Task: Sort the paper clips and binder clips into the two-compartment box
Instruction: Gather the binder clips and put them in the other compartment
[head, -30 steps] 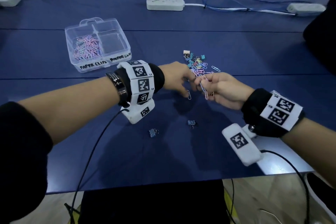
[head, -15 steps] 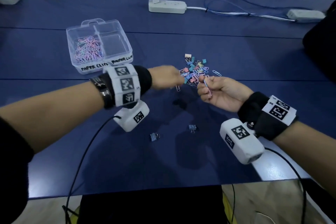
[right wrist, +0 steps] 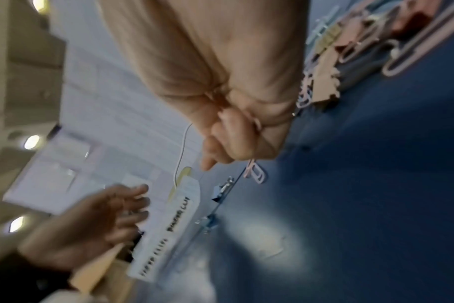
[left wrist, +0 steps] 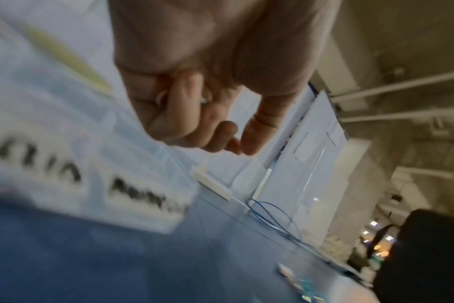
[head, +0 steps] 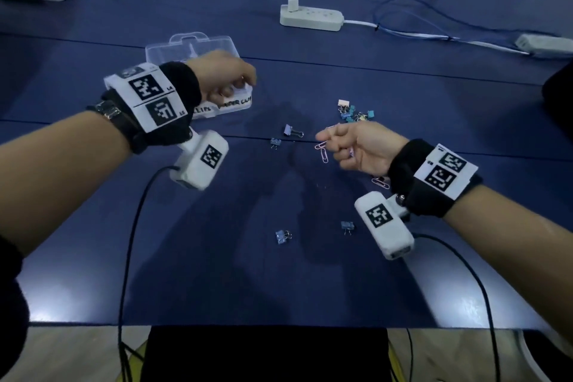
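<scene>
Worktop point(head: 217, 273): blue. Box point(head: 228, 43) sits far-left, mostly hidden by the left hand point(head: 223, 77) hovering over it, fingers loosely curled, nothing visibly held; probably just dropped a clip, view is blurred. Right hand point(head: 350, 146) is fisted on pink paper clips point(head: 322, 150), beside the mixed pile point(head: 356, 113). Binder clips point(head: 293, 131) lie scattered. Step: paper-clip sorting. Next: carry the right-hand batch to the paper-clip compartment.

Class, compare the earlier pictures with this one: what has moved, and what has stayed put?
The left hand has swung from the pile to above the two-compartment box. The right hand still grips pink paper clips near the pile. The box itself has not moved.
</scene>
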Action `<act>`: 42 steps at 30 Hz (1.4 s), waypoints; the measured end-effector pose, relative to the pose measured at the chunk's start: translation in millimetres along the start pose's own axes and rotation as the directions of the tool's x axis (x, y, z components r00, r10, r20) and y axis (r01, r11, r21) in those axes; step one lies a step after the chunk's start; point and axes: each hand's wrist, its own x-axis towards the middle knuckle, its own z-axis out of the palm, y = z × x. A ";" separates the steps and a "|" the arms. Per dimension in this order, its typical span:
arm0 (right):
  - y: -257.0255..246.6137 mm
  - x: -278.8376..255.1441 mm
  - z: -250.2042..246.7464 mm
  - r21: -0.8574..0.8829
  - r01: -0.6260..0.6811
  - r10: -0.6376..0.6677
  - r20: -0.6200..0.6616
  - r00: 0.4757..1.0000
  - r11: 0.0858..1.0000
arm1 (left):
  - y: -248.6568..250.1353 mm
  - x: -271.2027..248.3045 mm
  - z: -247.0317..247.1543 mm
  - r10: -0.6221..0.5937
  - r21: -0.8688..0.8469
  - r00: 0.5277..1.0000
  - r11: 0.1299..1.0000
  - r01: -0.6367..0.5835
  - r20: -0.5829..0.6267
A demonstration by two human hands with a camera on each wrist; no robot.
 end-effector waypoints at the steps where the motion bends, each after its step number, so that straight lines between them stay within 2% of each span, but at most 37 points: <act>1: -1.1 1.0 3.9 -0.118 -0.001 -0.004 -0.044 0.999 0.993 | -0.3 0.2 -7.2 0.024 0.093 0.994 0.996 -0.014 -0.109; 2: -1.6 1.7 8.5 -0.260 0.008 -0.033 -0.094 0.995 0.966 | -0.9 0.3 -13.9 0.055 0.150 0.979 0.988 -0.026 -0.194; 3: -2.0 1.6 12.9 -0.432 0.028 -0.099 -0.143 0.985 0.901 | -2.5 1.5 -19.5 0.078 0.179 0.964 0.983 -0.032 -0.256; 5: -3.0 1.5 19.0 -0.752 0.074 -0.290 -0.160 0.943 0.655 | -8.3 6.9 -28.6 0.088 0.182 0.950 0.983 -0.034 -0.299; 6: -3.0 1.6 20.6 -0.833 0.087 -0.345 -0.129 0.930 0.546 | -13.0 10.4 -31.0 0.071 0.175 0.953 0.984 -0.019 -0.295; 8: -2.2 3.6 21.0 -0.889 0.114 -0.356 -0.057 0.933 0.443 | -23.2 17.5 -32.0 0.034 0.218 0.958 0.976 0.029 -0.283; 13: -4.4 13.6 17.1 -0.913 0.133 -0.355 -0.013 0.935 0.386 | -28.2 20.8 -20.4 0.042 0.471 0.950 0.875 0.115 -0.309; 15: -5.3 16.0 14.6 -0.910 0.151 -0.362 0.002 0.932 0.386 | -22.7 17.1 -12.4 0.085 0.532 0.951 0.842 0.092 -0.299; 17: -5.0 16.3 10.5 -0.902 0.155 -0.365 -0.003 0.931 0.404 | -18.6 14.8 -2.7 0.243 0.562 0.933 0.826 -0.056 -0.264; 19: -3.5 14.4 5.0 -0.889 0.157 -0.356 -0.008 0.935 0.431 | -12.1 10.6 10.5 0.422 0.533 0.890 0.800 -0.275 -0.174; 20: -2.7 12.3 2.1 -0.881 0.160 -0.338 0.001 0.941 0.444 | -8.2 7.3 19.2 0.467 0.503 0.877 0.788 -0.354 -0.114; 22: -1.3 8.1 -2.5 -0.870 0.180 -0.308 0.034 0.951 0.459 | -1.5 4.1 37.9 0.499 0.477 0.866 0.752 -0.455 0.041; 26: 0.1 0.9 -7.6 -0.856 0.229 -0.328 0.074 0.942 0.464 | 9.7 13.2 73.0 0.454 0.513 0.836 0.661 -0.548 0.308; 30: 3.3 -2.4 -7.7 -0.888 0.263 -0.324 0.140 0.936 0.378 | 24.0 19.3 95.1 0.420 0.551 0.776 0.547 -0.631 0.472; 33: 8.6 1.5 -9.8 -0.902 0.244 -0.308 0.134 0.942 0.355 | 30.5 19.9 109.1 0.406 0.505 0.681 0.463 -0.728 0.609; 34: 10.0 2.4 -11.7 -0.912 0.223 -0.301 0.118 0.946 0.345 | 30.9 22.0 113.2 0.395 0.514 0.665 0.428 -0.743 0.634; 36: 12.7 1.4 -15.1 -0.944 0.180 -0.281 0.100 0.955 0.276 | 31.3 25.7 119.6 0.375 0.571 0.681 0.371 -0.732 0.629; 38: 14.1 -5.2 -13.8 -0.976 0.153 -0.270 0.107 0.957 0.155 | 32.7 27.4 122.4 0.407 0.610 0.698 0.341 -0.715 0.590; 42: 20.7 -16.8 -8.2 -0.984 0.171 -0.270 0.180 0.946 -0.056 | 32.4 26.8 122.3 0.455 0.642 0.714 0.334 -0.691 0.532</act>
